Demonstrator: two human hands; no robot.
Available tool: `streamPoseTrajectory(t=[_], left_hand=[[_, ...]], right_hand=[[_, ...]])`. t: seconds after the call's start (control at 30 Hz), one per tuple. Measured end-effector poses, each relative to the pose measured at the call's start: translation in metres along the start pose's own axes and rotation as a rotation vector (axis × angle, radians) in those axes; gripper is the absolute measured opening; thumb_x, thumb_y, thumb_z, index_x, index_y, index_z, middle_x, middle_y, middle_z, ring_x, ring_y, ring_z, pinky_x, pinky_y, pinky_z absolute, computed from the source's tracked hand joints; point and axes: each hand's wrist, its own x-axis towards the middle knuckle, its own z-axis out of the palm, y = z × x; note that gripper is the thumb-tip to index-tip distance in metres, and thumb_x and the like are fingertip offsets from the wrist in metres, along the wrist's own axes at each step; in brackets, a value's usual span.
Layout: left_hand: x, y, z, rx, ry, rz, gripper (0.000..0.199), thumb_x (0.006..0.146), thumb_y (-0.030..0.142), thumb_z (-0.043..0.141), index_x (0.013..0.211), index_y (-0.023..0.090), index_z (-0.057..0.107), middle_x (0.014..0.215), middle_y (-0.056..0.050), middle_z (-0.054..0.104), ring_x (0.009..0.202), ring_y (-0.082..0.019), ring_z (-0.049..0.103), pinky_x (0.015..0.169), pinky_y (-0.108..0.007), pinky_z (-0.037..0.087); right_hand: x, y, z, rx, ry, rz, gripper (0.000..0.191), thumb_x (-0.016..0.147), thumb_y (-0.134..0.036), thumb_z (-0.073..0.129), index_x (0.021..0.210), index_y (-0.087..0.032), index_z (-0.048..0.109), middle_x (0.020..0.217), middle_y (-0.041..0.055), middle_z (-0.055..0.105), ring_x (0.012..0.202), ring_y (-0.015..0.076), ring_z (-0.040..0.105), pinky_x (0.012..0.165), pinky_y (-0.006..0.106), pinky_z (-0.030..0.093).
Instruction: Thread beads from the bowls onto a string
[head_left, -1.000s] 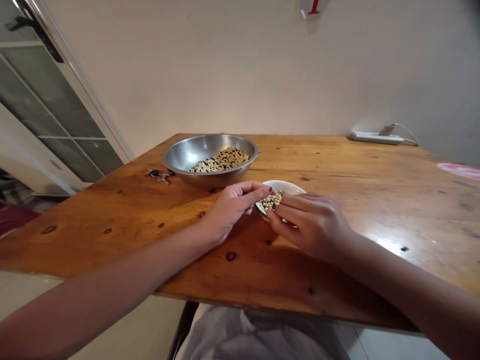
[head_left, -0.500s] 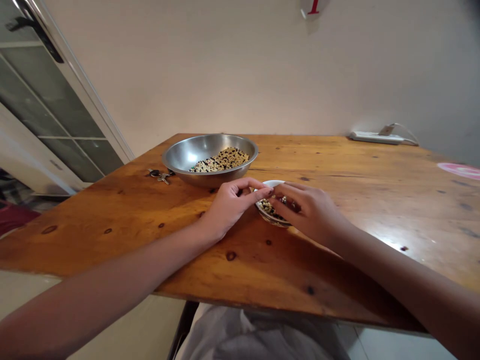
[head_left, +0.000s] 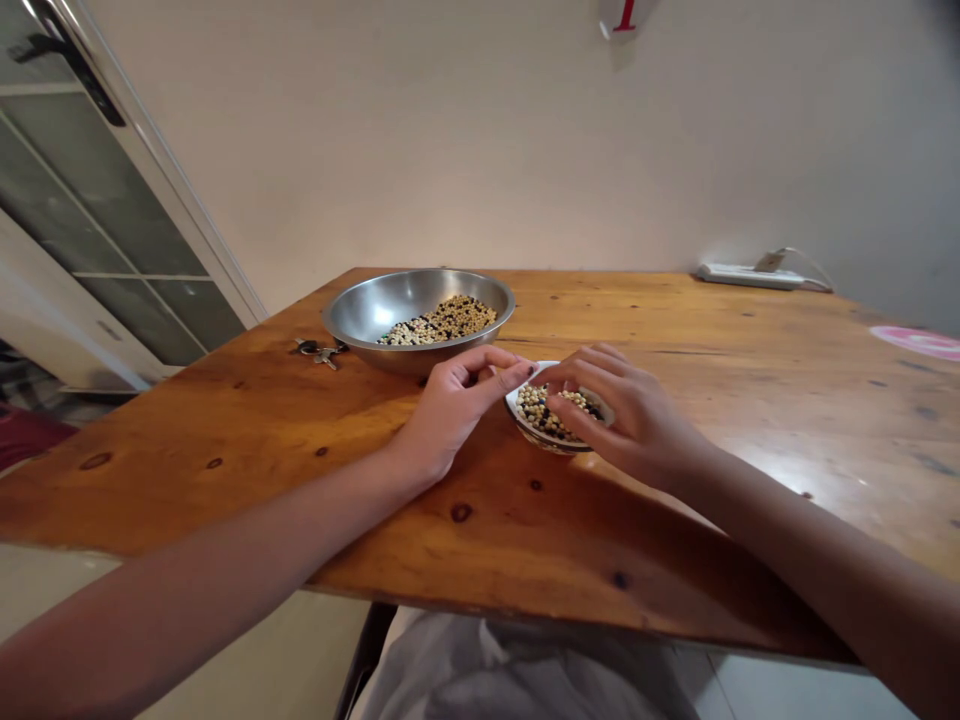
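A small white-rimmed bowl (head_left: 551,448) with a patterned outside stands on the table in front of me. It holds many small round bead-like pieces (head_left: 551,415), cream and black, with a hint of blue. At its left rim my left hand (head_left: 469,395) is closed, thumb and forefinger pinched together; whatever is in the pinch is too small to make out. Over the bowl's right side hovers my right hand (head_left: 622,410), its thumb and fingers apart, with nothing visible in it. This hand hides part of the bowl.
Behind and to the left sits a large steel basin (head_left: 352,325) with similar cream and black pieces (head_left: 446,320). Keys (head_left: 324,355) lie beside it. At the back right are a power strip (head_left: 750,275) and a pink-and-white round item (head_left: 919,341).
My right hand has drawn slightly away from my left fingertips and its fingers have spread, baring more of the bowl's contents. The left hand stays pinched, shifted slightly left.
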Motion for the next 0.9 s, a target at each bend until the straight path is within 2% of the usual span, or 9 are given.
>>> streamPoseTrajectory(t=[0.13,0.2,0.27,0.37,0.43,0.5,0.6,0.73,0.9], left_hand=[[-0.004,0.000,0.005,-0.067,-0.048,-0.059,0.014,0.076,0.028,0.069,0.074,0.015,0.068,0.056,0.005,0.042,0.051,-0.004,0.030,0.046,-0.016,0.025],[-0.004,0.002,0.007,-0.220,-0.062,-0.127,0.014,0.077,0.028,0.069,0.075,0.014,0.068,0.053,0.006,0.038,0.048,-0.003,0.030,0.043,-0.013,0.025],[-0.003,0.004,0.008,-0.395,-0.057,-0.217,0.017,0.083,0.029,0.063,0.082,0.013,0.069,0.056,0.005,0.042,0.048,-0.002,0.036,0.045,-0.011,0.032],[0.000,0.009,0.008,-0.567,0.027,-0.365,0.031,0.092,0.032,0.047,0.090,0.009,0.068,0.070,-0.002,0.058,0.062,-0.005,0.055,0.062,-0.014,0.049],[0.000,0.012,0.009,-0.619,0.059,-0.415,0.037,0.095,0.033,0.040,0.090,0.008,0.066,0.081,-0.007,0.065,0.076,-0.010,0.063,0.075,-0.019,0.052],[-0.002,0.015,0.011,-0.648,0.032,-0.407,0.039,0.095,0.036,0.039,0.091,0.007,0.065,0.091,-0.011,0.067,0.089,-0.015,0.065,0.084,-0.023,0.052],[-0.007,0.017,0.014,-0.668,-0.041,-0.376,0.041,0.094,0.041,0.038,0.097,0.008,0.063,0.102,-0.015,0.068,0.103,-0.020,0.063,0.094,-0.029,0.048],[-0.010,0.019,0.016,-0.689,-0.093,-0.362,0.042,0.093,0.043,0.040,0.102,0.008,0.061,0.110,-0.016,0.066,0.112,-0.023,0.059,0.102,-0.032,0.043],[-0.009,0.019,0.015,-0.696,-0.087,-0.351,0.041,0.091,0.044,0.042,0.104,0.009,0.060,0.113,-0.016,0.065,0.116,-0.024,0.056,0.104,-0.034,0.041]], right_hand=[[0.001,-0.010,0.003,0.020,0.010,-0.075,0.017,0.091,-0.019,0.046,0.078,-0.018,0.056,0.073,0.0046,0.061,0.070,0.0163,0.049,0.068,0.030,0.040],[0.001,-0.014,0.001,0.050,0.035,-0.085,0.021,0.091,-0.016,0.045,0.070,-0.019,0.050,0.066,0.0024,0.056,0.065,0.0147,0.046,0.063,0.027,0.038],[0.001,-0.018,-0.001,0.089,0.058,-0.081,0.026,0.089,-0.014,0.045,0.064,-0.020,0.044,0.060,-0.0001,0.050,0.060,0.0128,0.042,0.059,0.025,0.035],[-0.001,-0.024,-0.003,0.140,0.033,-0.035,0.027,0.086,-0.013,0.043,0.060,-0.019,0.041,0.055,-0.0029,0.043,0.053,0.0099,0.038,0.054,0.023,0.031],[-0.002,-0.028,0.000,0.153,-0.031,-0.003,0.026,0.084,-0.014,0.043,0.058,-0.019,0.041,0.052,-0.0042,0.039,0.050,0.0084,0.035,0.051,0.022,0.028],[-0.004,-0.030,0.004,0.147,-0.071,0.009,0.025,0.081,-0.014,0.044,0.056,-0.018,0.041,0.050,-0.0052,0.037,0.048,0.0074,0.033,0.050,0.022,0.027],[-0.005,-0.031,0.009,0.123,-0.062,0.002,0.024,0.079,-0.015,0.044,0.055,-0.018,0.040,0.049,-0.0056,0.035,0.047,0.0068,0.030,0.049,0.021,0.026],[-0.005,-0.031,0.009,0.098,-0.056,0.010,0.023,0.076,-0.014,0.045,0.053,-0.018,0.041,0.048,-0.0050,0.037,0.048,0.0071,0.030,0.049,0.021,0.026],[-0.005,-0.031,0.007,0.119,-0.049,0.018,0.023,0.075,-0.013,0.043,0.053,-0.018,0.041,0.048,-0.0055,0.035,0.046,0.0067,0.031,0.048,0.021,0.025]])
